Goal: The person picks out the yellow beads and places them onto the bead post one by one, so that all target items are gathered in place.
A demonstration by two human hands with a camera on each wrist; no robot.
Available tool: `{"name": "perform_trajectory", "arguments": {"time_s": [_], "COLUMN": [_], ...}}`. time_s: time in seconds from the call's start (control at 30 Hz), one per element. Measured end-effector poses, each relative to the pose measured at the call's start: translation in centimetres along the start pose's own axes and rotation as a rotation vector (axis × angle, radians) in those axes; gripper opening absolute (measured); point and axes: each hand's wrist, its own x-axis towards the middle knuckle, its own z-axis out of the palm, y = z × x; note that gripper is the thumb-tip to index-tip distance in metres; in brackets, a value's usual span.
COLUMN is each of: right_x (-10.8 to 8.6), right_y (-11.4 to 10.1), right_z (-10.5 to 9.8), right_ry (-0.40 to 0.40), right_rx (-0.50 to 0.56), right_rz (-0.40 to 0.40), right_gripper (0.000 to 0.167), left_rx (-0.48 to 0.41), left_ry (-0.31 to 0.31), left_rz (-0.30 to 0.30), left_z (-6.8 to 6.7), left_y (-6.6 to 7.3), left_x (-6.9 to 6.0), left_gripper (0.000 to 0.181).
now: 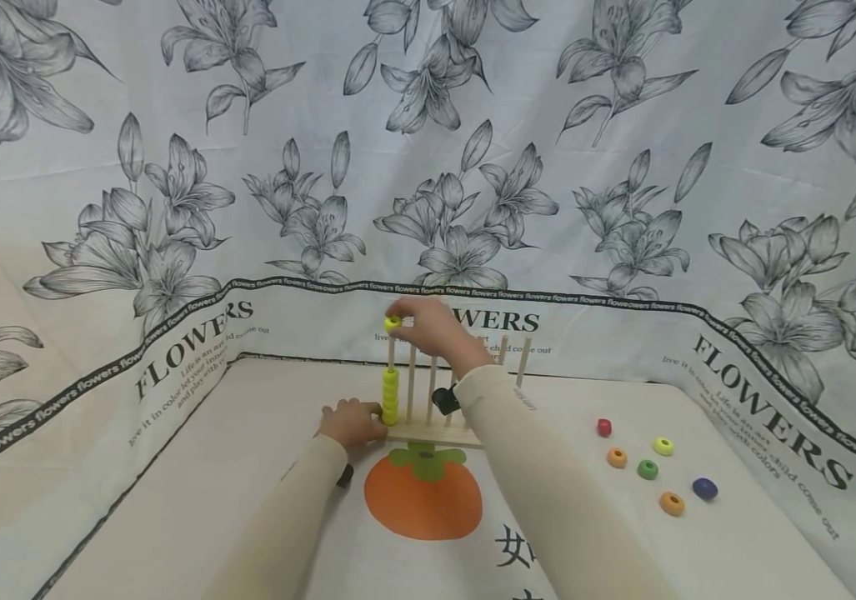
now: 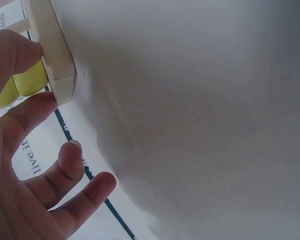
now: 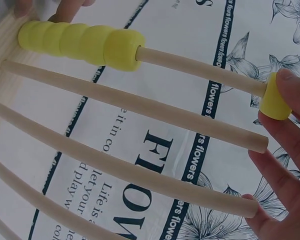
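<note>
My right hand (image 1: pixel 433 332) pinches a yellow bead (image 3: pixel 275 100) between thumb and fingers at the top of the leftmost wooden peg (image 3: pixel 200 71). In the right wrist view the peg's tip enters this bead. Lower on the same peg sits a stack of several yellow beads (image 1: pixel 390 397), down against the wooden base (image 1: pixel 435 432). The other pegs (image 3: pixel 140 106) in view carry no beads. With thumb and index finger, my left hand (image 1: pixel 351 422) grips the left end of the base; its other fingers are spread apart in the left wrist view.
Loose beads lie on the right of the table: red (image 1: pixel 603 427), yellow (image 1: pixel 663 447), green (image 1: pixel 648 470), blue (image 1: pixel 705 488) and two orange ones (image 1: pixel 672 503). A printed orange persimmon (image 1: pixel 423 500) lies before the base. A flower-print curtain (image 1: pixel 465 217) surrounds the back and sides.
</note>
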Motion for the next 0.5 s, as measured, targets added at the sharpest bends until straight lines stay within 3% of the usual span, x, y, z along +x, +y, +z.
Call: {"name": "perform_trajectory", "arguments": {"time_s": [0.5], "right_x": [0.05], "right_y": [-0.06], "right_z": [0.62], "right_ry": [-0.027], "right_rx": [-0.036], "right_rz": [0.024], "right_gripper": [0.037], "left_rx": [0.007], "left_ry": [-0.006], "left_rz": [-0.011], "left_z": [-0.18], "left_y": [0.16], "left_x": [-0.22], "left_gripper": [0.049]}}
